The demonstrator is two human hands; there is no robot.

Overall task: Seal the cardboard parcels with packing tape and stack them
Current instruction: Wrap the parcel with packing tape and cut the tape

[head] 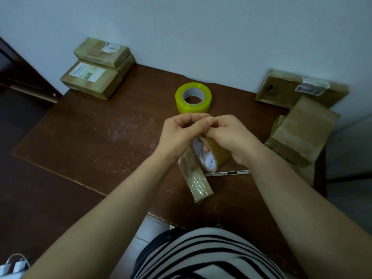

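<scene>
Both hands are meeting above the middle of the table [90,137]. The right hand [231,135] is curling over the top of the brown tape roll [211,156] and gripping it, the roll standing on edge and tilted. The left hand [179,133] is pinching at the roll's upper rim with curled fingers, its fingertips touching those of the right hand; what exactly they are pinching is hidden.

Directly under the grip, a narrow cardboard parcel [196,178] is lying on the table, running from beneath the roll toward the person and stopping short of the near table edge. A utility knife [229,173] is lying just below the right wrist, beside the parcel.

Just beyond the fingertips a yellow tape roll [193,97] is lying flat, near the wall. Far left of the grip, stacked parcels [98,67] are sitting at the table's back corner, overhanging its edge. To the right, a pile of parcels [302,127] is crowding the right edge. Bare tabletop is lying open to the left of the grip.
</scene>
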